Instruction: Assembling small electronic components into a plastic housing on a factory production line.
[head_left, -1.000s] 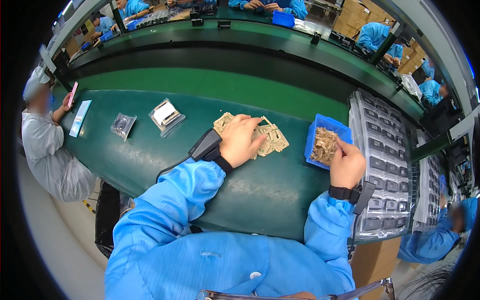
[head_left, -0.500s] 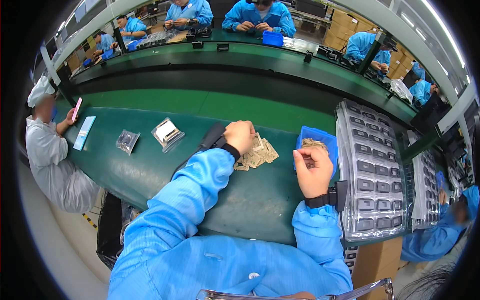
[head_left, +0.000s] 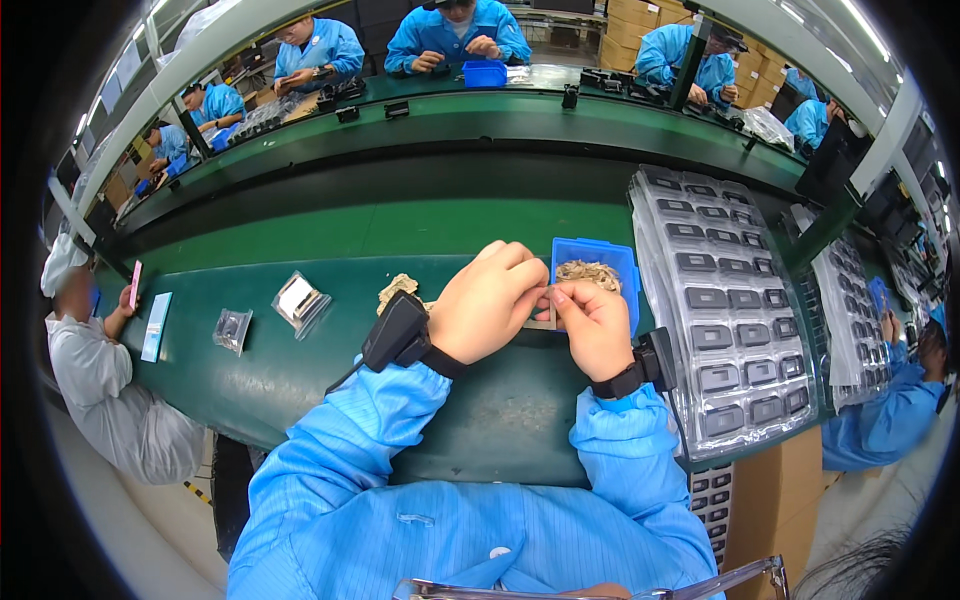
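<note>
My left hand (head_left: 487, 303) and my right hand (head_left: 596, 328) meet in front of the blue bin, fingertips pinched together. Between them is a small thin tan piece (head_left: 552, 312), mostly hidden by the fingers. Behind my left wrist lies a pile of flat tan pieces (head_left: 400, 288), partly covered by the hand. The blue bin (head_left: 627, 262) stands just beyond my right hand and holds many small tan strips (head_left: 590, 272).
Stacked clear trays of black rectangular parts (head_left: 712, 320) stand at the right. Two clear bags, one with a white label (head_left: 300, 303) and one with dark parts (head_left: 232, 330), lie left. A person in white (head_left: 95, 360) sits far left; several people in blue work across the bench.
My left hand has left the pile and moved right to meet my right hand, which has shifted slightly left. Their fingertips now share a small piece. The whole view has shifted a little.
</note>
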